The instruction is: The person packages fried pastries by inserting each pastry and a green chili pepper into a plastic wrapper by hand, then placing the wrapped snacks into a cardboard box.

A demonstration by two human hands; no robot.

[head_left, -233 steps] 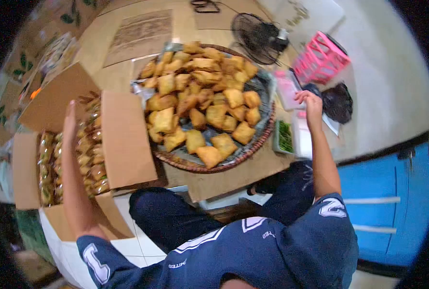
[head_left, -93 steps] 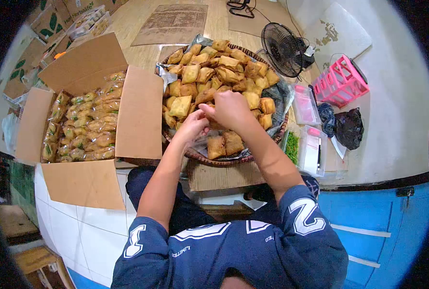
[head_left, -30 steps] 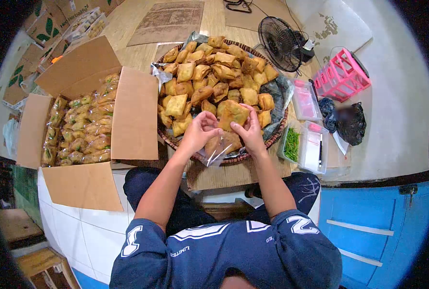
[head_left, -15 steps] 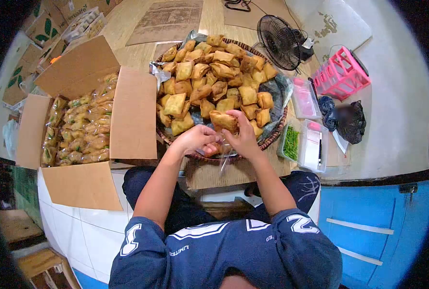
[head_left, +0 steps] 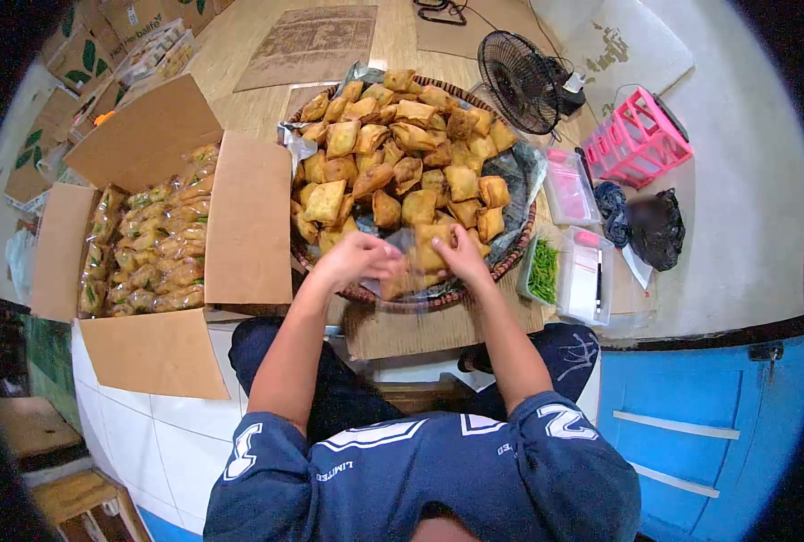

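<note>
Just above the near rim of a round woven basket (head_left: pixel 456 303), my right hand (head_left: pixel 468 260) grips a square golden fried pastry (head_left: pixel 430 246) by its right side. My left hand (head_left: pixel 359 260) is at the pastry's left, its fingers closed on a clear plastic bag (head_left: pixel 404 287) that looks smeared by motion. How far the bag covers the pastry I cannot tell. Many more fried pastries (head_left: pixel 341 138) lie heaped in the basket behind both hands, on a plastic lining.
To the left stands an open cardboard box (head_left: pixel 253 217) with rows of bagged pastries (head_left: pixel 163 239). On the right are a tub of green chillies (head_left: pixel 543 271), clear containers (head_left: pixel 586 280), a black plastic bag (head_left: pixel 658 228), a pink basket (head_left: pixel 637 140) and a black fan (head_left: pixel 521 83).
The pastry in my right hand has turned from tilted to flatter and come slightly lower. My left hand has shifted a little left, and the plastic bag now spreads up beside the pastry.
</note>
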